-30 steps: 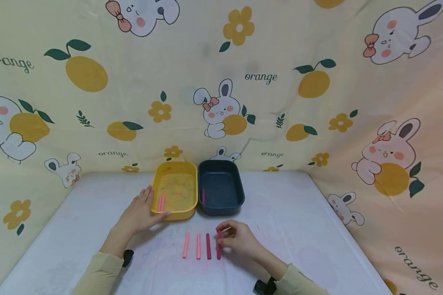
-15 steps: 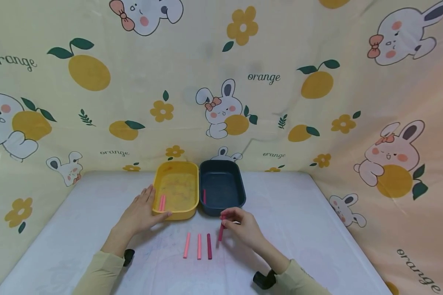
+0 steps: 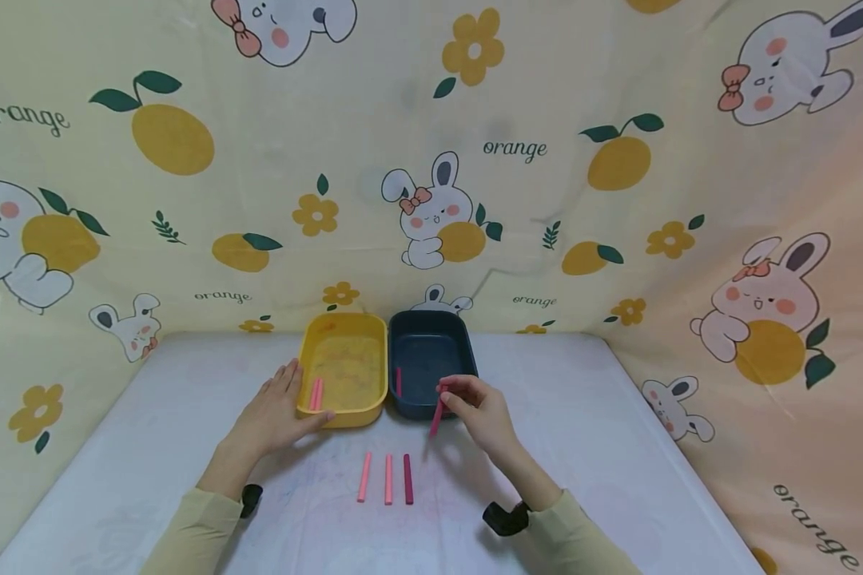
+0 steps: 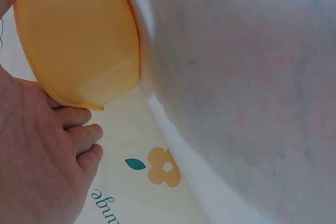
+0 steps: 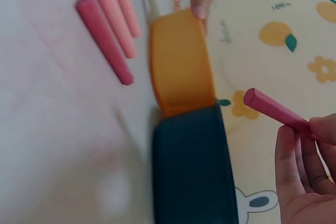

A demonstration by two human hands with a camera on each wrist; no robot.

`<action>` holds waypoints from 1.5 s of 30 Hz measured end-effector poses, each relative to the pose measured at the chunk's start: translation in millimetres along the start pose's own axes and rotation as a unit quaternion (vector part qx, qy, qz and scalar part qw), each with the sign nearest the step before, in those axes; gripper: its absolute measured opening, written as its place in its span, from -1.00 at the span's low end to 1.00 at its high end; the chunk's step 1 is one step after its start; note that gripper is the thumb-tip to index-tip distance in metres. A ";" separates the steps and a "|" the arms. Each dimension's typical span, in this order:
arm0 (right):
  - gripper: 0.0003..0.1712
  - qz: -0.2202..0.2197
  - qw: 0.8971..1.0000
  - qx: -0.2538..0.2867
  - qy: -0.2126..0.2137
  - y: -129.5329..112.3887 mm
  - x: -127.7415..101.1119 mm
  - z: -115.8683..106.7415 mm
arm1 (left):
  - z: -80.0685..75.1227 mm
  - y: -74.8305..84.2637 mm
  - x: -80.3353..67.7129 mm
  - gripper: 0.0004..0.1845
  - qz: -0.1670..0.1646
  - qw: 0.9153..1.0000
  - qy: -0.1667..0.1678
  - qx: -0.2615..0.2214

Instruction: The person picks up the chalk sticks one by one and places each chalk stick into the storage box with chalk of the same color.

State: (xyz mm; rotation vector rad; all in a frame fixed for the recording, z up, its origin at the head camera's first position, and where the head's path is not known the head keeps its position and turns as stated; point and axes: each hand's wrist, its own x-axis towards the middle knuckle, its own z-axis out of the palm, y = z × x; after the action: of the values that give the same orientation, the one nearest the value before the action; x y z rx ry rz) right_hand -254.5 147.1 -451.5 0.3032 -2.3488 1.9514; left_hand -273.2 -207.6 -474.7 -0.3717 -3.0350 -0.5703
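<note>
My right hand pinches a dark pink crayon by its upper end, thumb against fingers, with the lower end slanting down over the front rim of the dark blue bin. In the right wrist view the crayon sticks out from the fingertips. My left hand holds the front left corner of the yellow bin, its thumb at the front rim and fingers along the side. Two light pink crayons lie in the yellow bin; one dark pink crayon lies in the blue bin.
In front of the bins, two light pink crayons and a dark pink crayon lie in a row on the white table. The bins stand side by side near the patterned backdrop.
My right hand has lifted the rightmost dark pink crayon off the table and carried it forward to the blue bin's front rim. The left hand has stayed at the yellow bin.
</note>
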 end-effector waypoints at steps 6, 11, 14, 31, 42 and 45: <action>-0.70 0.000 0.999 0.022 0.030 -2.7 14.1 -0.8 | -1.3 1.1 -0.3 0.32 -0.003 1.000 -0.001 -0.002; -0.72 -0.006 0.999 0.028 0.042 -0.9 24.7 -0.5 | -1.8 1.3 -0.4 0.31 -0.004 1.000 0.001 -0.003; -0.73 -0.006 0.999 0.032 0.041 1.8 30.4 1.0 | -1.8 0.9 -0.6 0.31 -0.002 1.000 0.002 -0.002; -0.70 -0.009 1.000 0.002 0.027 18.6 66.6 12.7 | -0.9 1.3 -0.1 0.31 -0.005 1.000 -0.002 0.002; -0.74 0.009 0.993 -0.104 -0.063 26.5 89.6 14.6 | 1.8 -0.4 0.1 0.33 -0.017 1.000 -0.008 0.002; -0.74 0.011 0.989 -0.123 -0.086 28.4 96.8 15.3 | 1.6 -0.6 -0.2 0.34 -0.016 1.000 -0.007 0.001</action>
State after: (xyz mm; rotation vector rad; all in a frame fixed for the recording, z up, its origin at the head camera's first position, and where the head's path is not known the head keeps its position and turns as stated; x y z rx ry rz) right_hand -353.8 127.0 -464.2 0.4451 -2.6775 1.6791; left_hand -273.1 -207.6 -476.4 -0.3301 -3.0598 -0.5678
